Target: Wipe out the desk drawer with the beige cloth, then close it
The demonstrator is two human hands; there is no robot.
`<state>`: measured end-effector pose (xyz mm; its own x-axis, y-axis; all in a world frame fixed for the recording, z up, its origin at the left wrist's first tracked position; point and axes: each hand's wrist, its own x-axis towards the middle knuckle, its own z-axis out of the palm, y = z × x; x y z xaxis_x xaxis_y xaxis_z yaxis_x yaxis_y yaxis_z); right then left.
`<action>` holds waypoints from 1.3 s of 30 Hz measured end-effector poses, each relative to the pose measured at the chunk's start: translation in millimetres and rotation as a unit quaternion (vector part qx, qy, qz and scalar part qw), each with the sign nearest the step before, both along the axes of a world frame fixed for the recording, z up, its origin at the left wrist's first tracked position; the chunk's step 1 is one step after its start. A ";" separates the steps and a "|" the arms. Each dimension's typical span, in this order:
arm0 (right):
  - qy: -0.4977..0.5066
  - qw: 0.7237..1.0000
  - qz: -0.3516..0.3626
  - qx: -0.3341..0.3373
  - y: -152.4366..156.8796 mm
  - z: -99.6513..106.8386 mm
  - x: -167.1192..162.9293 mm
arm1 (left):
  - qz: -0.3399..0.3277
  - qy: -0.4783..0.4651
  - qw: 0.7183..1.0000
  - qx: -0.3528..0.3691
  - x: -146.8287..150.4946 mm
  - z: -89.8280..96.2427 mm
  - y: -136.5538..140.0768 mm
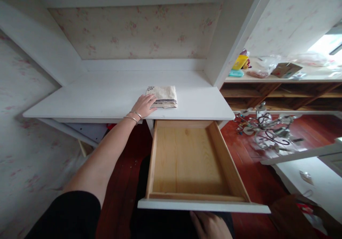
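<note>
My left hand (144,105) reaches across the desk front and lies on the left side of a folded cloth (165,93), fingers stretched over it and thumb near its front edge. The cloth is cream with a dark stripe and some dark print at one corner. Below the desktop (114,89), a wooden drawer (187,157) with a white front is pulled well out; nothing lies inside it. Close under the drawer front (203,206) is my right hand (212,225). Its fingers are partly hidden, so whether it grips the drawer front cannot be seen.
White side panels of the desk hutch (232,36) rise on both sides. On the right, a chandelier (269,128) rests on the red wooden floor (245,160). Behind it stands a low shelf unit (267,93) with bags and a cardboard box (287,70) on top.
</note>
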<state>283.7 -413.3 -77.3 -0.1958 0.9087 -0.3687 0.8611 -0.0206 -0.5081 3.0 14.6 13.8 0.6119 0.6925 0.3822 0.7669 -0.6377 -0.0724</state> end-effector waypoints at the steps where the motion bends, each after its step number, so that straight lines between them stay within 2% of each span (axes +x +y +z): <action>1: -0.005 1.000 -0.007 0.003 -0.1 1.1 -0.6 | 0.001 0.013 1.000 -0.008 2.4 1.6 3.5; 5: -0.008 1.000 -0.012 0.007 0.9 7.8 -1.9 | 0.019 0.073 0.996 -0.048 16.2 3.9 9.1; 11: 0.004 1.000 -0.005 -0.008 3.4 17.6 0.4 | 0.051 0.128 0.990 -0.014 37.1 8.8 -15.1; 17: 0.001 1.000 0.006 -0.010 6.1 17.2 1.3 | -0.018 0.098 0.995 -0.009 36.7 27.4 -55.1; 21: -0.016 1.000 0.018 -0.008 10.8 16.2 1.9 | -0.011 0.053 0.998 -0.032 50.7 38.4 -70.2; 24: -0.024 0.999 0.027 0.002 13.4 16.6 3.6 | 0.035 0.045 0.995 -0.078 67.5 29.7 -69.7; 27: -0.017 0.999 0.031 0.003 13.2 16.4 6.1 | 0.063 0.069 0.989 -0.115 76.8 8.5 -70.0; 31: -0.006 1.000 0.020 -0.003 10.6 13.0 7.9 | 0.062 0.043 0.995 -0.066 73.8 -8.2 -80.0; 36: -0.004 1.000 0.018 0.007 9.2 10.6 7.3 | 0.040 0.073 0.996 -0.038 67.5 9.2 -101.6; 39: -0.005 1.000 0.022 0.006 8.1 9.6 7.8 | 0.046 0.077 0.995 -0.030 72.6 17.2 -127.7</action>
<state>291.5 -405.3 -67.7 -0.2324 0.9035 -0.3600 0.8657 0.0234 -0.5000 75.6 -113.1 31.1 0.5930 0.7671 0.2448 0.8050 -0.5719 -0.1579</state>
